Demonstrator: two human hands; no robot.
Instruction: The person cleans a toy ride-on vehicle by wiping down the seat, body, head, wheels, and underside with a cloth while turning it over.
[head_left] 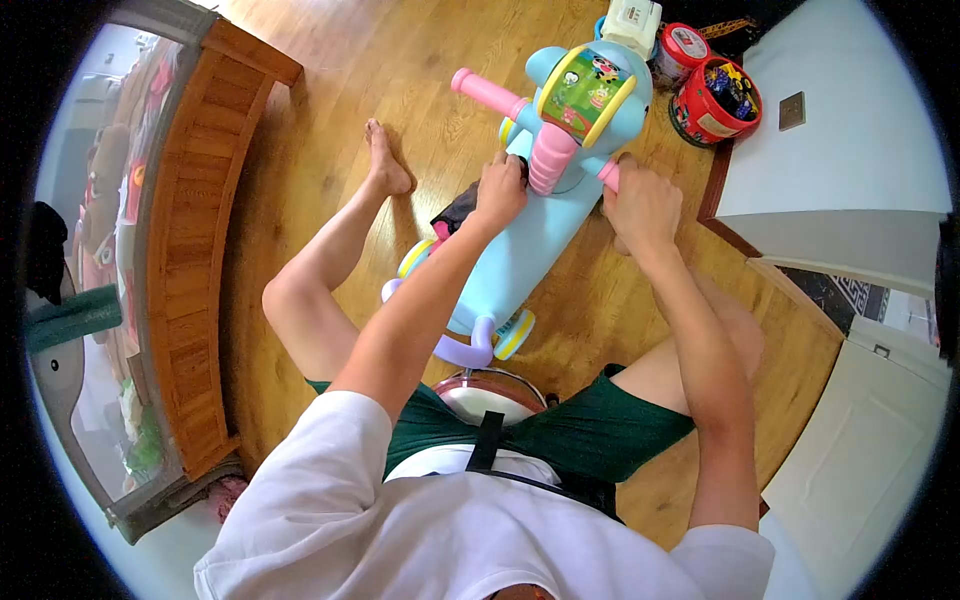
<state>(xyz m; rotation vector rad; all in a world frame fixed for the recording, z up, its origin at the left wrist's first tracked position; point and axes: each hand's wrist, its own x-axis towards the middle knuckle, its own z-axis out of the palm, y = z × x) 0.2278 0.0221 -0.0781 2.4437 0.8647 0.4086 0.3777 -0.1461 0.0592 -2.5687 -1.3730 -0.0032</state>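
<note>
- The blue ride-on animal toy is on the wood floor, in front of the person and between the two bare legs.
- It is long, and its long side runs away from the person, slanting to the right. The head end is far off and the tail end is close.
- Its body looks like smooth, shiny plastic, rounded like a fat sausage.
- The pink neck has bumpy rings. Above it, a green picture panel with yellow edges tilts up.
- Two pink handles stick out sideways, round like short tubes.
- The right grip is curled closed around the right handle.
- The left grip has bent fingers near the neck, by a small black thing. I cannot tell if it has hold of that.
- A curved purple bar bends at the tail end, near round wheels striped white and yellow.
- The person sits on a stool with a shiny rim.
- Past the head are a white box and round red tubs.
</note>
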